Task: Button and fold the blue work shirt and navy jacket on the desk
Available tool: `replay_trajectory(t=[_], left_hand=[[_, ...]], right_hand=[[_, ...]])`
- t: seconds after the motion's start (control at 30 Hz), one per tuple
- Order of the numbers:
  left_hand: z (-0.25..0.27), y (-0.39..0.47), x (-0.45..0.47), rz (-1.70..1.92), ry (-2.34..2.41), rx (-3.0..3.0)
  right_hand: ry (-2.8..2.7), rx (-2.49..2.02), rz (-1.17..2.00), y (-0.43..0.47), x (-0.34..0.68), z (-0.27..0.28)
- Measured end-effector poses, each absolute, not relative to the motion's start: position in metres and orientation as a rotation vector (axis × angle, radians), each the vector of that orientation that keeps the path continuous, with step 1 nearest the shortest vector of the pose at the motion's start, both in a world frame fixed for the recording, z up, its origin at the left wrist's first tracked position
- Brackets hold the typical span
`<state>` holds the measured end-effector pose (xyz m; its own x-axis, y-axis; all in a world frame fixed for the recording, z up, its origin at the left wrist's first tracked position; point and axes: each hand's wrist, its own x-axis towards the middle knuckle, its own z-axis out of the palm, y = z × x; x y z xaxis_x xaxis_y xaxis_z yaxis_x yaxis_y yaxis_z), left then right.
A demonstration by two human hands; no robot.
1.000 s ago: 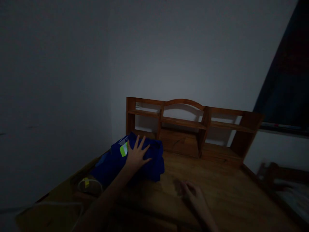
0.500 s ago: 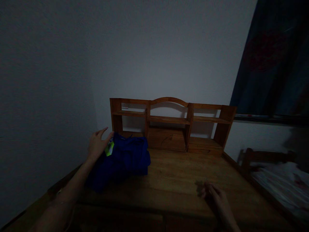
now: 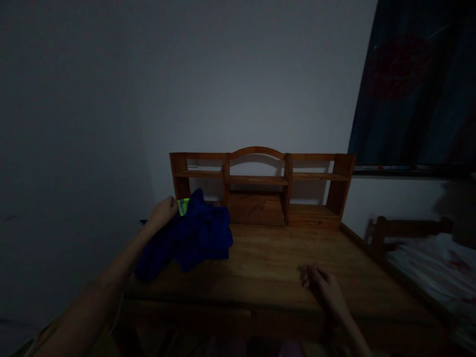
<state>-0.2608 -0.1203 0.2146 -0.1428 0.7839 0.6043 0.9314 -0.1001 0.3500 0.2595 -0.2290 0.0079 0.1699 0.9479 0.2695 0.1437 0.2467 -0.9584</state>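
A crumpled dark blue garment point(image 3: 203, 233) lies in a heap on the left part of the wooden desk point(image 3: 267, 267). It has a yellow-green and grey reflective strip point(image 3: 183, 206). My left hand point(image 3: 163, 212) is closed on the cloth at the garment's upper left, beside that strip, and lifts this edge a little. What kind of garment it is cannot be told from its folds. Over the right side of the desk is my right hand point(image 3: 320, 281), its fingers curled in loosely, with nothing visible in them. It is well apart from the garment.
A wooden shelf unit point(image 3: 256, 180) stands along the desk's back edge against the pale wall point(image 3: 253, 89). At right are a dark curtained window point(image 3: 409, 99) and a wooden bed frame point(image 3: 412, 228) with light bedding point(image 3: 439, 263).
My left hand has gone from spread fingers to a closed grip on the garment, whose upper edge has risen and shifted. My right hand stays curled over the desk. The view has tilted slightly.
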Motion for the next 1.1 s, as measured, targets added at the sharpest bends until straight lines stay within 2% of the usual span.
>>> replay_trajectory(t=[0.1,0.2,0.3,0.4,0.53,0.67,0.8,1.0,1.1], left_hand=[[0.250,-0.127,-0.215,-0.981,-1.886,-1.902],[0.282,-0.151,-0.153,-1.100,-1.580,-2.044],[0.293,-0.186,-0.083,-1.239,-1.260,-2.286],[0.268,-0.221,-0.021,-1.275,-1.025,-2.631],[0.191,-0.262,0.024,-1.213,-0.790,-3.011],[0.107,-0.284,0.012,-1.267,-1.123,-2.889],[0.053,-0.274,-0.044,-1.034,-1.310,-2.597],[0.038,-0.249,-0.126,-0.785,-1.623,-2.161],[0.047,-0.240,-0.145,-0.857,-1.666,-2.071]], right_hand=[[-1.267,-1.201,0.796,-0.229,0.256,0.010],[-1.171,-1.159,0.713,-0.235,0.236,0.023],[-1.146,-1.040,0.555,-0.254,0.198,0.055],[-1.245,-0.946,0.480,-0.280,0.157,0.095],[-1.352,-0.981,0.229,-0.292,0.139,0.117],[-1.514,-1.191,0.110,-0.274,0.173,0.087],[-1.556,-1.357,0.033,-0.263,0.208,0.065],[-1.640,-1.432,-0.306,-0.266,0.207,0.084],[-1.754,-1.452,-0.408,-0.267,0.193,0.098]])
